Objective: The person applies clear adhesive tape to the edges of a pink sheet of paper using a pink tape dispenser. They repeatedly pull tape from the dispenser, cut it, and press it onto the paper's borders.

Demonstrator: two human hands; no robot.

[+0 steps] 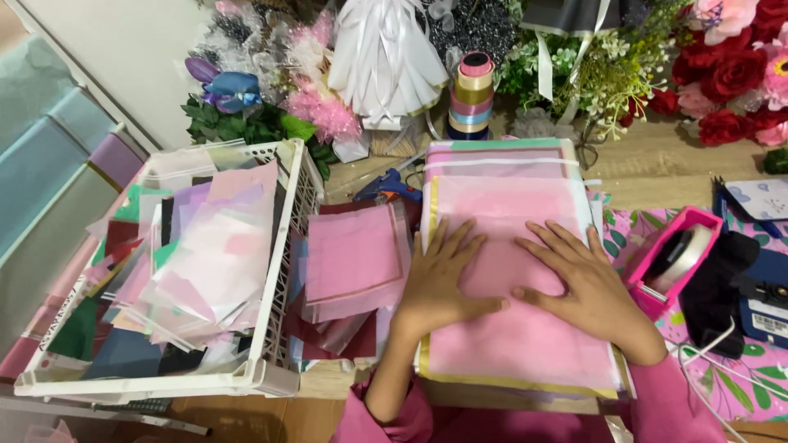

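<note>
Two hands lie flat on a pink sheet that tops a stack of wrapping paper on the wooden bench. The left hand presses palm down on the sheet's left half, its fingers spread and pointing away from the person, the thumb reaching right toward the other hand. The right hand rests just beside it on the right half, fingers also spread and angled to the upper left, gripping nothing. Both thumbs nearly meet near the middle of the sheet. Pink sleeves cover the forearms at the bottom edge.

Left of the stack sits a smaller pile of pink squares, and beyond that a white plastic basket filled with loose paper scraps in pink, lilac, green and dark tones. A blue glue gun lies behind the small pile. A tower of ribbon spools stands at the back among artificial flowers and white ribbon bows. A pink tape dispenser sits to the right of the stack.
</note>
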